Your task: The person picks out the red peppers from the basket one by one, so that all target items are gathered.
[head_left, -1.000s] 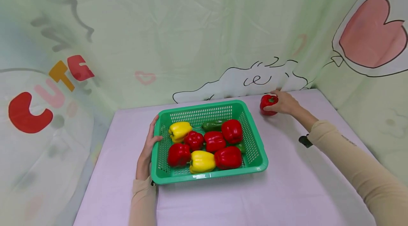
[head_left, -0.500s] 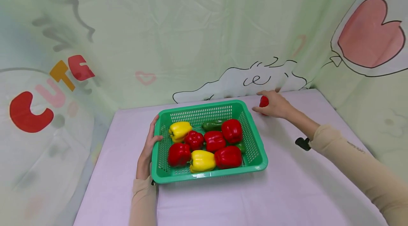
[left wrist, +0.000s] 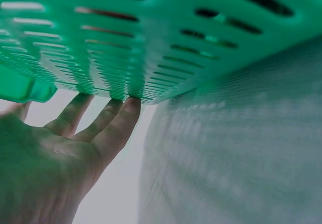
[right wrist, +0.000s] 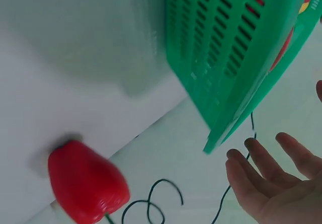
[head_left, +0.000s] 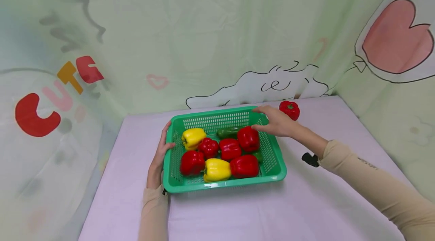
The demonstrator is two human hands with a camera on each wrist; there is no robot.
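The left rim of the green basket (head_left: 224,184) is gripped by the left hand (head_left: 158,158), thumb over it, fingers against the outer wall; light, slightly flexible plastic can be judged, best held by 2 opposite rims. Inside, 2 yellow peppers (head_left: 217,170) and 5 red peppers (head_left: 192,163) are seen, probably firm and slippery, best grasped around the widest part. By the far right corner, the fingers of the right hand (head_left: 276,121) are spread wide, nothing held; whether the far red pepper (head_left: 248,140) is touched cannot be told. Farther right, outside, a lone red pepper (head_left: 289,110) is seen.
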